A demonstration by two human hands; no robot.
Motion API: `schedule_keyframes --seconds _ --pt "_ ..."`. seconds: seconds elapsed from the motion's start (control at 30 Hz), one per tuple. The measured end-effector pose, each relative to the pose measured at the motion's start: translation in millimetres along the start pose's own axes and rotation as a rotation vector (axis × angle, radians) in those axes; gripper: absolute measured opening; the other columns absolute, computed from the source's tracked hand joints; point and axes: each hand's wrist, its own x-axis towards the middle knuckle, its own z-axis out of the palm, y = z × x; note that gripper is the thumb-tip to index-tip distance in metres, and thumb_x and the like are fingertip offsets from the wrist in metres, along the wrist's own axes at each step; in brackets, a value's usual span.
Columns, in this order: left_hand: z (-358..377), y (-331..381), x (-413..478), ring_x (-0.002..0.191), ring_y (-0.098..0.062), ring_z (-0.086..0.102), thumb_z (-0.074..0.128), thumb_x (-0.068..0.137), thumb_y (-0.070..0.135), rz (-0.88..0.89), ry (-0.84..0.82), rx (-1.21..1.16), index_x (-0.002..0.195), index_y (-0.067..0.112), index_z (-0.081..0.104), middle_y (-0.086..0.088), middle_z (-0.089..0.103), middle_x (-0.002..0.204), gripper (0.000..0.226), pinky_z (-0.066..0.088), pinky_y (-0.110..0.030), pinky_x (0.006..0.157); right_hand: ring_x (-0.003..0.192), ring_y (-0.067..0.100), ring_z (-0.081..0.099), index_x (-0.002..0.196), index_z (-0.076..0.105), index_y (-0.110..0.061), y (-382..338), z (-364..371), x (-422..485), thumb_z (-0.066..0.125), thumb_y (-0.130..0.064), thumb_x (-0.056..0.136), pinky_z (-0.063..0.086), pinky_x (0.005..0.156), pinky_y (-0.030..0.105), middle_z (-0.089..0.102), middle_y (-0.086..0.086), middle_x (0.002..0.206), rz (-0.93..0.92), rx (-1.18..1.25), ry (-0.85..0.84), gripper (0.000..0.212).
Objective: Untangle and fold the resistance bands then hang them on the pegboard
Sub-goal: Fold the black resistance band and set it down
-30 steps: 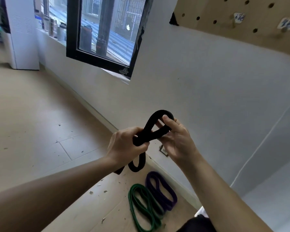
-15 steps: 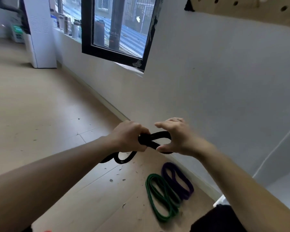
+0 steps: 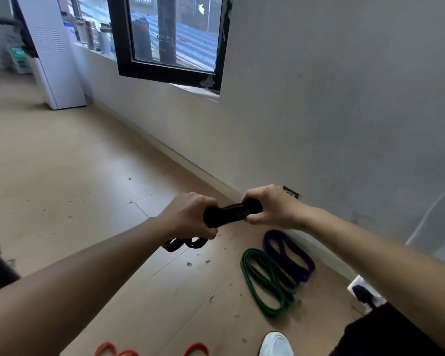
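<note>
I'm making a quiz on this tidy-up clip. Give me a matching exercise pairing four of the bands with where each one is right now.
Things:
1. black band
2. green band
3. purple band
4. red band

Places:
A. on the floor, nearest the wall
B. at the bottom edge of the view, cut off
C. bunched between the left hand and right hand
D. on the floor, beside the purple one, on the side away from the wall

Pairs: 1-C, 2-D, 3-A, 4-B

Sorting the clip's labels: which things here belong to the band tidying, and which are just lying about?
Job:
black band, held by left hand and right hand
green band
purple band
red band

Lying about:
white cabinet
bottles on the sill
</note>
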Motion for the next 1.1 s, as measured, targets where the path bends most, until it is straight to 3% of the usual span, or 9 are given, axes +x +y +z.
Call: schedule_keyframes --seconds 0.2,0.33,0.47,0.63,0.73,0.93,1.1 --pt "59.7 -28.4 4.6 0.078 -0.012 0.06 0.07 0.078 0.028 -0.081 -0.074 -0.02 0.107 0.033 0.071 0.014 0.066 0.079 0.03 0.05 -0.029 0.068 0.086 0.012 0.063 0.105 0.071 -0.022 33.1 71.4 3.9 0.08 -0.03 0.081 0.049 0.073 0.028 0.068 -0.006 0.094 0.227 0.194 -0.079 0.027" --pt "124.2 -48.4 1.9 0.069 -0.01 0.056 0.065 0.084 0.029 -0.036 -0.24 0.077 0.103 0.034 0.067 0.015 0.058 0.062 0.019 0.041 -0.026 0.058 0.093 0.017 0.06 0.102 0.071 -0.02 59.7 161.1 -25.0 0.08 -0.034 0.079 0.051 0.083 0.033 0.062 -0.002 0.101 0.381 0.318 -0.097 0.029" --pt "194.8 -65.2 0.7 0.089 -0.017 0.064 0.058 0.085 0.034 0.104 -0.298 0.18 0.105 0.032 0.069 0.01 0.07 0.089 0.023 0.048 -0.034 0.079 0.102 0.018 0.049 0.104 0.071 -0.024 75.2 253.9 -64.5 0.078 -0.043 0.079 0.04 0.085 0.034 0.053 -0.005 0.1 0.537 0.351 -0.001 0.032" --pt "271.4 -83.2 4.2 0.091 -0.015 0.064 0.06 0.084 0.039 0.242 -0.355 0.158 0.106 0.035 0.069 0.011 0.066 0.097 0.024 0.044 -0.035 0.082 0.103 0.017 0.045 0.1 0.068 -0.028 89.1 331.2 -98.5 0.08 -0.047 0.077 0.025 0.078 0.033 0.052 -0.017 0.096 0.695 0.259 0.126 0.032" --pt "307.6 -90.3 11.1 0.088 -0.014 0.066 0.062 0.081 0.037 0.258 -0.359 0.11 0.102 0.035 0.069 0.012 0.067 0.093 0.022 0.047 -0.035 0.084 0.099 0.021 0.05 0.097 0.07 -0.026 101.2 364.6 -107.3 0.086 -0.043 0.072 0.027 0.077 0.032 0.052 -0.018 0.092 0.758 0.263 0.195 0.034" --pt "363.5 -103.3 33.4 0.098 -0.012 0.065 0.064 0.079 0.045 0.282 -0.38 0.016 0.11 0.035 0.07 0.013 0.069 0.104 0.033 0.043 -0.036 0.095 0.096 0.023 0.052 0.099 0.073 -0.027 124.5 403.9 -114.9 0.09 -0.038 0.066 0.033 0.078 0.032 0.063 -0.01 0.094 0.878 0.272 0.277 0.039" --pt "392.6 -109.9 53.1 0.106 -0.014 0.061 0.058 0.077 0.052 0.293 -0.422 -0.038 0.113 0.036 0.069 0.014 0.068 0.107 0.041 0.038 -0.037 0.097 0.094 0.019 0.048 0.107 0.074 -0.025 139.1 423.6 -120.6 0.09 -0.042 0.068 0.047 0.084 0.036 0.059 -0.009 0.093 0.858 0.26 0.3 0.046"
